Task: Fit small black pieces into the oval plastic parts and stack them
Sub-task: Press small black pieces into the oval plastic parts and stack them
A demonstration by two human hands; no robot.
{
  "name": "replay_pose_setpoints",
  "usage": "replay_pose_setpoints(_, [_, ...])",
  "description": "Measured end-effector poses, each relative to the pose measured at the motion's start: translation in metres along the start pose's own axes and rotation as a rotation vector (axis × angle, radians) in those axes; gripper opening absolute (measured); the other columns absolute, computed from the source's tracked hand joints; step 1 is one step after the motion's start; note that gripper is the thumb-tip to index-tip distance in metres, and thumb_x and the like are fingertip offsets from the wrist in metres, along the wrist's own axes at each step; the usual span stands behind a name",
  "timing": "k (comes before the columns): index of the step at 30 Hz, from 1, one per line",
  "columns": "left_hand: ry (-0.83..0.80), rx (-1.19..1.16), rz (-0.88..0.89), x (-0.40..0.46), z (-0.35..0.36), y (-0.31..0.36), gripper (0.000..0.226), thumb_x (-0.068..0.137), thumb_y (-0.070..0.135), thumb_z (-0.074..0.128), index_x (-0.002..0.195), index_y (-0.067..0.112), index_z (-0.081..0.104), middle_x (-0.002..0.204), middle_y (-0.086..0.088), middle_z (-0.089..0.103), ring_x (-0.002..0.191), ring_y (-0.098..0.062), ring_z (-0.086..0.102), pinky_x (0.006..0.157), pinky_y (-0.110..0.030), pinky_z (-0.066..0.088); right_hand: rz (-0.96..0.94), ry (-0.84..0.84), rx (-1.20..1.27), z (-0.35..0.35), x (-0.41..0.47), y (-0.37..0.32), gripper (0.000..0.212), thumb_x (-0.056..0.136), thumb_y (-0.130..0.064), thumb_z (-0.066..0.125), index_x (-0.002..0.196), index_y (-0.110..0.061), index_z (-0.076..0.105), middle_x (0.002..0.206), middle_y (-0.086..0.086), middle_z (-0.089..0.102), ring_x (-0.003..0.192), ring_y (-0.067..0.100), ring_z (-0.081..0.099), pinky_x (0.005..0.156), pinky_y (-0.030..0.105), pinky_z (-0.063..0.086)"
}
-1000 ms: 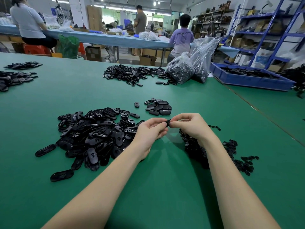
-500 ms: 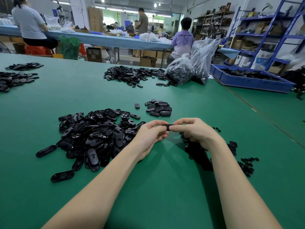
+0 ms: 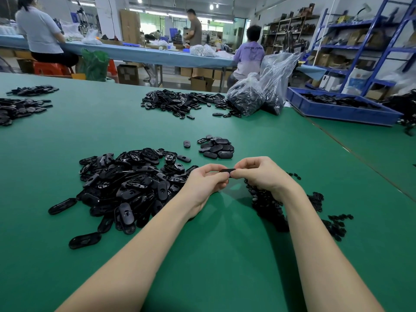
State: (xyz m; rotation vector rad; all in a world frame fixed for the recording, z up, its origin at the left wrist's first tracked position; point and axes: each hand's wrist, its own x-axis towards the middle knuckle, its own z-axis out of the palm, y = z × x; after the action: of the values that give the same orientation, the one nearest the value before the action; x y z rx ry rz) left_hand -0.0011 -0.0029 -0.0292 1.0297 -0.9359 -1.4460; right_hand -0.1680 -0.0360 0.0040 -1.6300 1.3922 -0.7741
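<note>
Pressing the piece home looks like the risky part: both hands meet over the green table [image 3: 213, 255], the left hand [image 3: 206, 183] and right hand [image 3: 262, 174] each pinching one end of a single oval part [image 3: 227, 170] held edge-on between their fingertips. Whether a small black piece is already seated in it I cannot tell (the fingers hide its face). If the pinch is uneven, I judge the part could twist and spring out, dropping into the heap of small pieces [image 3: 270, 206] lying just under the right wrist, where it would be awkward to find. A half-seated piece could also pass unnoticed. Left of the hands lies the big pile of unfilled ovals [image 3: 126, 185], close beside the left wrist. Beyond the hands, the finished stack [image 3: 217, 148] sits apart; careless placing there might topple it.
</note>
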Motion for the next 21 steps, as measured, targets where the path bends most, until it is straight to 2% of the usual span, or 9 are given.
replay_pose_setpoints(5, [0.009,0.011,0.001,0.0016,0.0002,-0.001,0.014,0.09,-0.006,0.066,0.089,0.008,0.066,0.079,-0.008,0.067,0.066,-0.013,0.058,0.072,-0.019,0.053,0.003,0.004,0.007,0.0002,-0.0009,0.0002,0.006,0.08,-0.019,0.081,0.078,-0.017,0.075,0.051,-0.013,0.052,0.043,0.006,0.037,0.041,0.013,0.03])
replay_pose_setpoints(13, [0.011,-0.006,0.004,0.0038,-0.0026,-0.0023,0.013,0.088,-0.005,0.069,0.09,0.008,0.067,0.074,-0.003,0.07,0.066,-0.012,0.061,0.068,-0.018,0.054,-0.027,0.048,-0.004,0.0044,0.0007,0.0004,0.011,0.081,-0.015,0.08,0.075,-0.014,0.071,0.05,-0.011,0.047,0.045,0.007,0.036,0.042,0.014,0.029])
replay_pose_setpoints(21, [0.07,0.137,0.028,0.0034,0.0008,-0.0023,0.013,0.089,-0.004,0.067,0.09,0.009,0.067,0.08,-0.008,0.068,0.064,-0.011,0.06,0.064,-0.016,0.051,-0.058,0.078,-0.037,0.0092,0.0024,0.0047,0.018,0.078,-0.016,0.08,0.071,-0.017,0.064,0.051,-0.011,0.044,0.044,0.009,0.033,0.042,0.018,0.027])
